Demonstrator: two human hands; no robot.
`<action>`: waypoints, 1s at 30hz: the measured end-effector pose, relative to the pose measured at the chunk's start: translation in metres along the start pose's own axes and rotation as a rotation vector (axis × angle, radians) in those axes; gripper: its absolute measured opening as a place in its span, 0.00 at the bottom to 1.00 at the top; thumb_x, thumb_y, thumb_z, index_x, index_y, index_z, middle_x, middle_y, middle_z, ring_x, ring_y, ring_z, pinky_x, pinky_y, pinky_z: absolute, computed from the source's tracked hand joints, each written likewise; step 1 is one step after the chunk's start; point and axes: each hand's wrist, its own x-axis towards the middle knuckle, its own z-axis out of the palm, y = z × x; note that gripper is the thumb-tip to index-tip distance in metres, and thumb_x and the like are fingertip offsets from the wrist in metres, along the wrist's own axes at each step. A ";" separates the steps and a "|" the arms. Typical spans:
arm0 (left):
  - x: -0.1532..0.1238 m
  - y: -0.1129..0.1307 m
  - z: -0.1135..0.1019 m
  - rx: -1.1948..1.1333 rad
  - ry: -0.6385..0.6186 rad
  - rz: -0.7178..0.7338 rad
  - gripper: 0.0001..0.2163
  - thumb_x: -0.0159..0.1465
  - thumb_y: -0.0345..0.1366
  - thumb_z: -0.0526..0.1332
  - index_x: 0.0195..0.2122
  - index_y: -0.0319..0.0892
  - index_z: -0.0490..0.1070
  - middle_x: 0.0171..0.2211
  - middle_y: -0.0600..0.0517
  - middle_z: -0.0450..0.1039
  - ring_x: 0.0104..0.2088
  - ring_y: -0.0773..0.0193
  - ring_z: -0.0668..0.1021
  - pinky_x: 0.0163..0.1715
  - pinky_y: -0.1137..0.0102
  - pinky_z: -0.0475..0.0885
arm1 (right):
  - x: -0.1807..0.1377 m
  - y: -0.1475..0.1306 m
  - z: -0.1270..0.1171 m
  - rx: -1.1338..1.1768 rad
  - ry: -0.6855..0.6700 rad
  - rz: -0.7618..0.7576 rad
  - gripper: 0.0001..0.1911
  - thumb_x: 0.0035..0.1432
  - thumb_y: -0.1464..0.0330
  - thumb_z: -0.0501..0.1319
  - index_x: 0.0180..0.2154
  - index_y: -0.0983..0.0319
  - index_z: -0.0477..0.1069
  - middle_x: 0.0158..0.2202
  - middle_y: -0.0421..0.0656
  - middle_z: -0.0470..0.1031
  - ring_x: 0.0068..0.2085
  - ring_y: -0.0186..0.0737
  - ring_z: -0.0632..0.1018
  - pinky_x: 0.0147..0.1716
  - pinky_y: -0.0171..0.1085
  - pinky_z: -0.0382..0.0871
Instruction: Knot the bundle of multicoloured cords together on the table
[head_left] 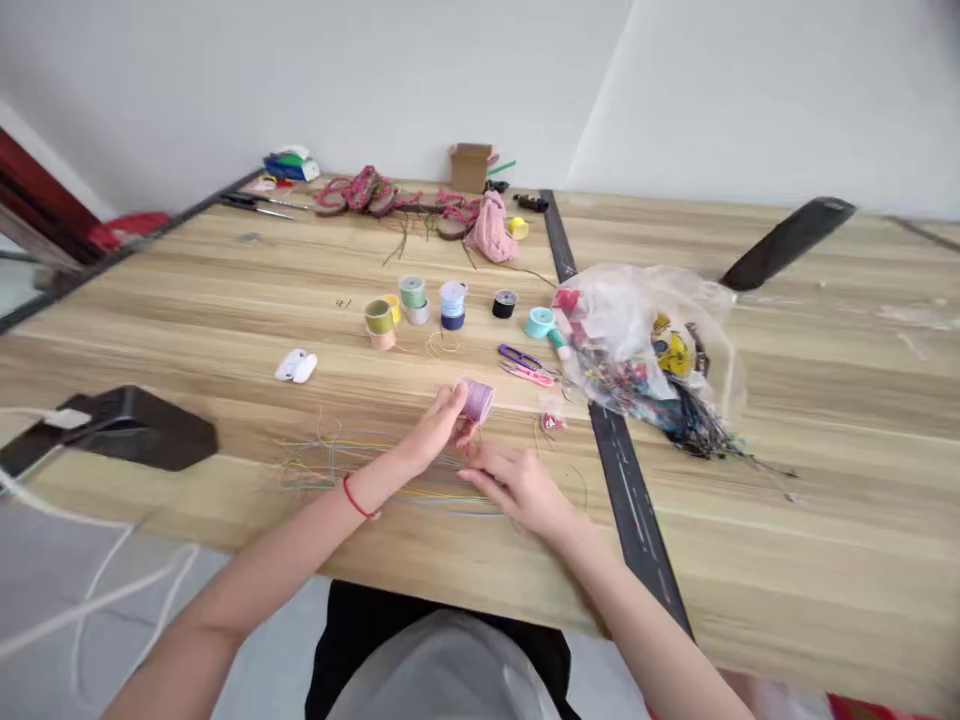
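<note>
My left hand (441,425) is closed around a spool of lilac thread (478,400), tilted above the table. Just below and to the right, the fingers of my right hand (517,482) are pinched near the spool's lower end. What they grip is too small to make out, perhaps hidden by the fingers. Under both hands lie cut lengths of coloured thread (420,493), stretched left to right. Beyond the spool are purple thread snips (519,356) and pink thread snips (529,374). A small bag of red beads (553,420) lies right of my hands.
Several thread spools (453,300) stand in a loose row farther back. A clear plastic bag (637,330) of coloured cords sits on the right. White earbuds case (296,366) and a black power block (150,428) are on the left. Braided cords (375,195) lie at the back.
</note>
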 end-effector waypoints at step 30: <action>0.008 0.000 -0.001 -0.174 -0.140 -0.063 0.27 0.60 0.61 0.61 0.36 0.37 0.74 0.29 0.49 0.75 0.32 0.64 0.75 0.35 0.70 0.67 | -0.004 0.012 0.013 -0.192 0.224 0.390 0.06 0.68 0.67 0.53 0.37 0.58 0.66 0.32 0.42 0.78 0.29 0.37 0.78 0.27 0.32 0.63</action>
